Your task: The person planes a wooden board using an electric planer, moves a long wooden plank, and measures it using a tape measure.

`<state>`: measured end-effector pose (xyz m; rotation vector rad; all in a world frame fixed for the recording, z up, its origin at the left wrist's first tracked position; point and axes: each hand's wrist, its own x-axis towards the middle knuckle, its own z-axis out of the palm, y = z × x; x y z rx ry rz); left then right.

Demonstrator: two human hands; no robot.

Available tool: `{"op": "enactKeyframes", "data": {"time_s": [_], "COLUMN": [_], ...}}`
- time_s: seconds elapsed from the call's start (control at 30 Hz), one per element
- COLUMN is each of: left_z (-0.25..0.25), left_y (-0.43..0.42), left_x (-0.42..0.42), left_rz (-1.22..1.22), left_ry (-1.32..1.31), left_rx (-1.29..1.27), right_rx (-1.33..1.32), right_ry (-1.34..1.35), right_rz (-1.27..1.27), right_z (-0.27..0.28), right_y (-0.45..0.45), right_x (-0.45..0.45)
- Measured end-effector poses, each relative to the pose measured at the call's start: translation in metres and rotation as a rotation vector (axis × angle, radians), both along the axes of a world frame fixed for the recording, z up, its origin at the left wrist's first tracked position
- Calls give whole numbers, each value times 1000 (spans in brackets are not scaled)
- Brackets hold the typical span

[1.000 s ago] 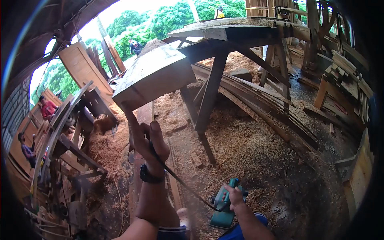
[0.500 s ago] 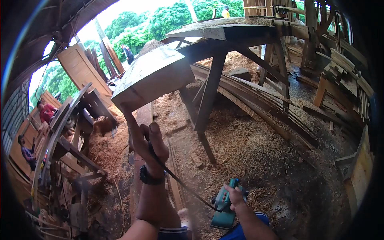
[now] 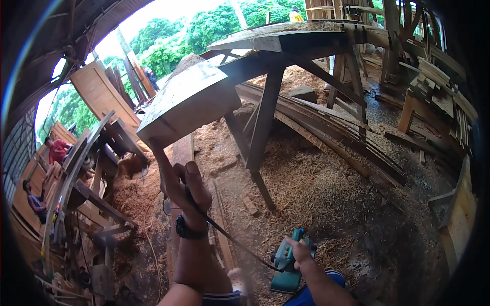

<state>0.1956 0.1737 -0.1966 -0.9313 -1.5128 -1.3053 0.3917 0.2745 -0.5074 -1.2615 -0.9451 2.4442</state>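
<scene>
Near the centre left, my left hand (image 3: 184, 186) is raised under the near end of a thick pale wooden beam (image 3: 191, 104), its forefinger reaching up to the lower left corner. A black power cord (image 3: 229, 237) passes through that hand, between thumb and palm, and runs down to a green power planer (image 3: 287, 273). My right hand (image 3: 300, 251) is wrapped round the planer's handle, low in the view beside my blue-clad leg. The beam lies on a dark wooden trestle (image 3: 265, 112).
Wood shavings (image 3: 316, 199) cover much of the ground. Long boards (image 3: 326, 127) lie behind the trestle. At the left are a curved workpiece (image 3: 71, 173) and two people (image 3: 57, 149). Stacked timber (image 3: 434, 81) stands at the right, and a panel (image 3: 104, 97) leans at the back left.
The view has shifted slightly, so the beam and my left hand appear a little further left. Both hands keep their hold. The distant person at the back left is now mostly hidden behind the leaning boards.
</scene>
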Motion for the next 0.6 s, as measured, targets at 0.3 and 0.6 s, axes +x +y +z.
{"op": "enactKeyframes", "data": {"time_s": [0.3,0.6], "left_z": [0,-2], "left_y": [1,2], "left_x": [-3,-4], "left_rz": [30,51], "left_ry": [41,28], "left_rx": [9,3], "right_rx": [-1,22], "right_ry": [48,57], "right_rz": [0,-6], "right_z": [-15,-13], "right_y": [2,4], "right_x": [-1,-3]}}
